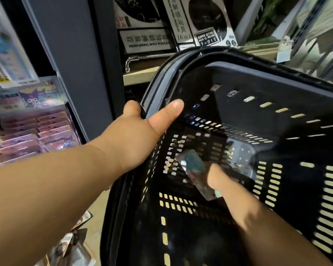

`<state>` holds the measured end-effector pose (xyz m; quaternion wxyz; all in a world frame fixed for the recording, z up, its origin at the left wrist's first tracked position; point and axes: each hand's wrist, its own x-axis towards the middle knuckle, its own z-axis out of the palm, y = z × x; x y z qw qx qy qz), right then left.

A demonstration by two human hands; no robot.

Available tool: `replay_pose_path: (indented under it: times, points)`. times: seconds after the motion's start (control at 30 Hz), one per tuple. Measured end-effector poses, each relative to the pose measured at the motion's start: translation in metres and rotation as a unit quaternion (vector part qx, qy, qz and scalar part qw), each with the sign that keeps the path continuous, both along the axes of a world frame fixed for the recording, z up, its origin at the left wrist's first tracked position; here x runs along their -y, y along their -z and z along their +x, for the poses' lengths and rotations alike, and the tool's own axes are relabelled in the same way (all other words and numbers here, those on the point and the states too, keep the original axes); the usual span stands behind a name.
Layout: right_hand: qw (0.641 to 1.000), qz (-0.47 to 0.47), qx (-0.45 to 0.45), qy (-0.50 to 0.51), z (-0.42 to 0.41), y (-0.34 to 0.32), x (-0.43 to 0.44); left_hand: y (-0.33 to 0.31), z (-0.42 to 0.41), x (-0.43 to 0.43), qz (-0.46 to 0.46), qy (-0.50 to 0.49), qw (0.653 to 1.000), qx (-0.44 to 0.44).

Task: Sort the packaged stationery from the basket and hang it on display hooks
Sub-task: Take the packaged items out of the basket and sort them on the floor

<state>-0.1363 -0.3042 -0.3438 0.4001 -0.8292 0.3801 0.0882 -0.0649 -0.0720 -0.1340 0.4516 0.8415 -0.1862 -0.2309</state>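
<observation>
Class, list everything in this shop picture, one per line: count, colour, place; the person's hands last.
basket: one, black, tilted at centre-right, slotted walls.
held packet: one, clear with teal insert, inside the basket.
loose packet: one, clear, deeper in the basket; blurred.
puzzle boxes: several, black and white, top centre.
hook: one, pale, below the boxes.
card packs: many, pink, far left.
left hand: one, grips the basket rim.
right hand: one, pinches the held packet.

The left grip (140,137) holds the rim of the tilted black basket (277,89), its thumb lying against the inside of the wall. The right grip (225,187), blurred, reaches into the basket and pinches a clear packet (190,167). A second clear packet (242,156) lies on the basket floor just beside it. Puzzle boxes (148,41) stand on the shelf behind.
</observation>
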Motion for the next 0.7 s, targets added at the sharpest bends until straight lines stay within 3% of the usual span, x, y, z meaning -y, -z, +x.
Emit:
replay_pose_path:
  times: [0.1, 0.2, 0.3, 0.7]
  points:
    - [0.997, 0.02, 0.067, 0.032, -0.015, -0.051, 0.01, -0.011, -0.004, 0.012, 0.004, 0.008, 0.999, -0.036]
    - [0.972, 0.123, 0.18, 0.094, -0.035, -0.091, 0.019, -0.017, -0.014, 0.016, 0.001, 0.012, 0.998, -0.058]
    - [0.943, 0.203, 0.236, 0.119, -0.051, -0.119, 0.018, -0.023, -0.023, 0.016, -0.01, 0.014, 0.997, -0.08]
    - [0.897, 0.265, 0.299, 0.19, -0.078, -0.177, -0.007, -0.042, -0.048, 0.042, -0.069, -0.018, 0.988, -0.139]
